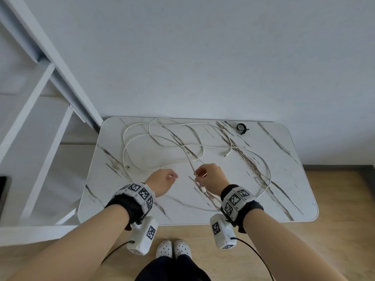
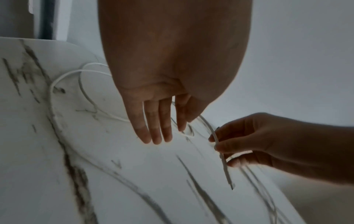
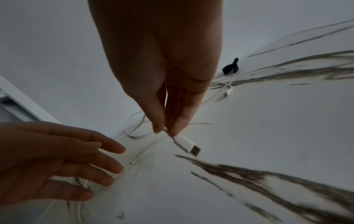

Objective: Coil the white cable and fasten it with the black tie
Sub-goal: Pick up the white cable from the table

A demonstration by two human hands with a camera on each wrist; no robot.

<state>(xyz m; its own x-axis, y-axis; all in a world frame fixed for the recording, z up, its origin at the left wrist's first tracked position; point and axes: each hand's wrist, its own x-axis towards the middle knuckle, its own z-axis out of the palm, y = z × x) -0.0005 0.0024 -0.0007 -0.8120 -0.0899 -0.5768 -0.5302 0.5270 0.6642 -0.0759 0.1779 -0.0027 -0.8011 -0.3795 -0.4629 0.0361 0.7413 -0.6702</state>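
While my right hand (image 3: 168, 106) pinches the white cable (image 1: 162, 138) behind its plug (image 3: 186, 144), my spread left hand (image 1: 162, 179) should gather even loops.

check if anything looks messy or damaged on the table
No damage shows. The cable sprawls in loose, crossing loops over the table, one end pinched in the right hand. The tie lies apart near the far edge.

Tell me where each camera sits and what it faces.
Head: worn on the head, looking down at the table, both forearms, shoes.
Left wrist: looks along the open left hand toward the right hand.
Right wrist: looks along the right hand pinching the white cable.
All three views share the cable; head and right wrist share the black tie.
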